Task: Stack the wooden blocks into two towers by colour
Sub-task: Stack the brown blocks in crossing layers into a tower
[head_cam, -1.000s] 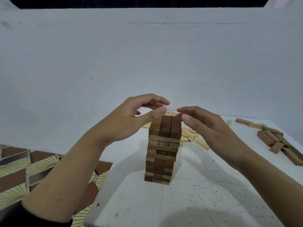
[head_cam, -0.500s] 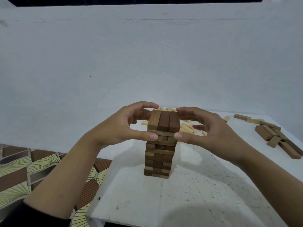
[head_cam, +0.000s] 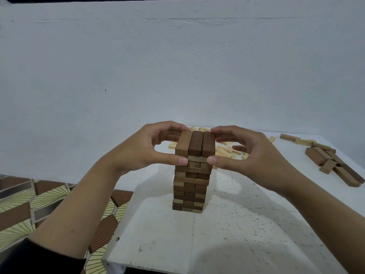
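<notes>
**Both hands clamp the top of the tower**

A second ago the hands hung over the tower's top with the fingers arched loosely above it. Half a second ago they had dropped to cup it, and that grip is much the same now.

The left hand (head_cam: 146,153) curls round the left side of the tower (head_cam: 190,184). Its thumb presses the front face just under the top layer (head_cam: 194,144), and its fingers reach over to that layer's far end. The right hand (head_cam: 250,157) mirrors it on the right side, with its thumb on the same front band and its fingers bent round behind. The two thumb tips lie close together but apart.

The top layer is three brown blocks lying side by side, running away from the camera. Below it the layers cross in alternate directions, in mixed brown shades.

The tower stands upright on the white speckled table (head_cam: 207,246), near the table's left edge. Loose pale blocks (head_cam: 227,150) lie scattered on the table behind the tower. A heap of brown blocks (head_cam: 333,165) lies well apart at the right edge. To the left of the table is a patterned tile floor (head_cam: 29,204).
</notes>
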